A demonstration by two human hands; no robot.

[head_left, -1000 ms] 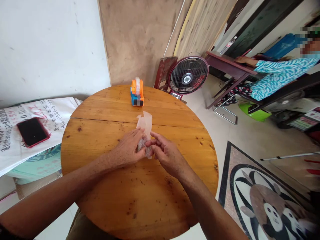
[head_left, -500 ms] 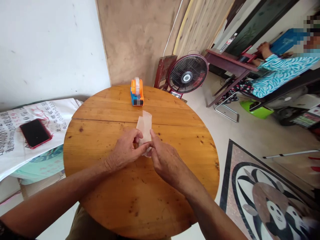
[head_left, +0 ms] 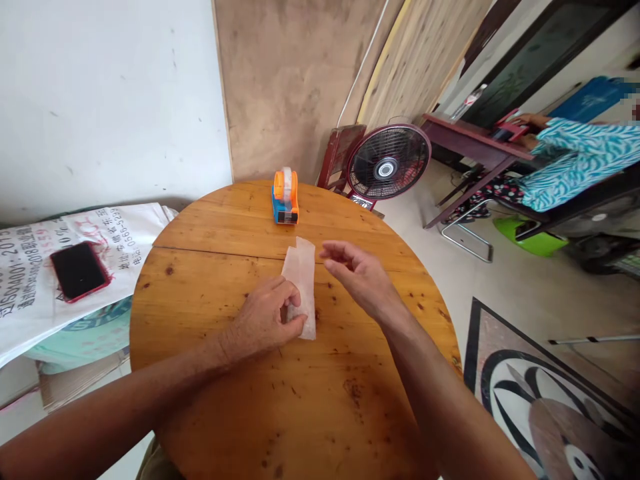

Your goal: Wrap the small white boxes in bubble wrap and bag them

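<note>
Since the moment before, the right hand [head_left: 357, 272] had let go and lifted clear of the small translucent packet [head_left: 302, 285], which both hands had been pinching together; it hung above the table [head_left: 280, 393] with fingers loosely spread, holding nothing, just to the right of the packet's far end. Only the left hand [head_left: 267, 320] was on the packet, its fingertips pressed on the near end and pinning it flat against the wood. Something pale seemed to sit inside that near end, though it was too small to tell what. As I judged it, the handling by both hands was done and the packet lay smoothed out lengthwise, its far end loose and unsealed as far as could be seen. Beyond it, the orange and blue tape dispenser [head_left: 285, 197] stood untouched near the far edge, well apart from both hands.
</note>
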